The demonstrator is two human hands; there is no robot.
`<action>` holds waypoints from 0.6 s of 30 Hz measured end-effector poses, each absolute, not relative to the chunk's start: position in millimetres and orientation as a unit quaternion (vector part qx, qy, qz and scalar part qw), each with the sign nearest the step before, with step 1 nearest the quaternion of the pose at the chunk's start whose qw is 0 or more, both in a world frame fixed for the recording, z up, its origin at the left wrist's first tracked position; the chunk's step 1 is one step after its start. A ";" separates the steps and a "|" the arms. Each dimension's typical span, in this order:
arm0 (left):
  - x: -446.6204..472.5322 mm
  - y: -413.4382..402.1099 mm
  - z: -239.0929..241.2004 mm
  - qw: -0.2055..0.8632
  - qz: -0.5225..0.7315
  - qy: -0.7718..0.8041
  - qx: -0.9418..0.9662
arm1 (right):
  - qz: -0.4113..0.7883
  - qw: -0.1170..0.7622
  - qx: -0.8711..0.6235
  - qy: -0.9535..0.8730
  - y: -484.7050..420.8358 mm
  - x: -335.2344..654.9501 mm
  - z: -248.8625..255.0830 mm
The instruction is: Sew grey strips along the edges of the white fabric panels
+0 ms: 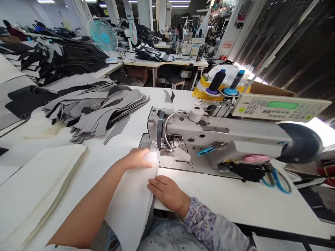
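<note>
A long white fabric panel (131, 198) hangs from the table edge toward my lap, with a grey layer showing beneath its right edge. My left hand (137, 158) grips its upper end beside the sewing machine's needle area, the thumb lying on top; some of the fingers are hidden. Lower down, my right hand (167, 193) pinches the right edge of the panel, fingers together. The grey sewing machine (230, 139) stands just beyond both hands, its small white lamp (181, 153) lighting the stitching plate.
Grey and black cut pieces (104, 104) are heaped at the left, behind a stack of white sheets (42, 184). A blue thread snipper (211, 149) rests on the machine; blue-handled scissors (280, 181) lie at the right. Two thread cones (216, 82) and a control panel (282, 106) stand behind.
</note>
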State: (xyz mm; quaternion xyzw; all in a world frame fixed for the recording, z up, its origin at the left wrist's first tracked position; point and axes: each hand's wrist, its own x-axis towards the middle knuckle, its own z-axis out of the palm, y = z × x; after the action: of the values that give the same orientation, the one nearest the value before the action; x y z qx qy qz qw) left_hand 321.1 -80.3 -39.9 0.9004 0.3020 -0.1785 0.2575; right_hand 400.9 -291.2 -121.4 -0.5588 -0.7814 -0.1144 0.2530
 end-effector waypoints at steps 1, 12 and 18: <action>324.1 -78.0 -40.7 0.268 -0.185 0.298 0.897 | -0.109 0.247 -0.569 -0.776 -290.2 401.1 -122.1; 333.4 -70.6 -51.0 0.268 -0.147 0.318 0.898 | -0.009 0.206 -0.673 -0.710 -269.5 403.6 -118.0; 340.2 -68.4 -51.9 0.230 -0.141 0.352 0.896 | -0.022 0.214 -0.690 -0.692 -267.0 403.5 -126.7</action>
State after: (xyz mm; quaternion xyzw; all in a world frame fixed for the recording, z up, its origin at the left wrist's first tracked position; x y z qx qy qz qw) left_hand 340.2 -68.4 -51.9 0.8961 0.3524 -0.1407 0.2304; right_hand 403.5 -267.0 -126.7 -0.6896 -0.6916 -0.0216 0.2139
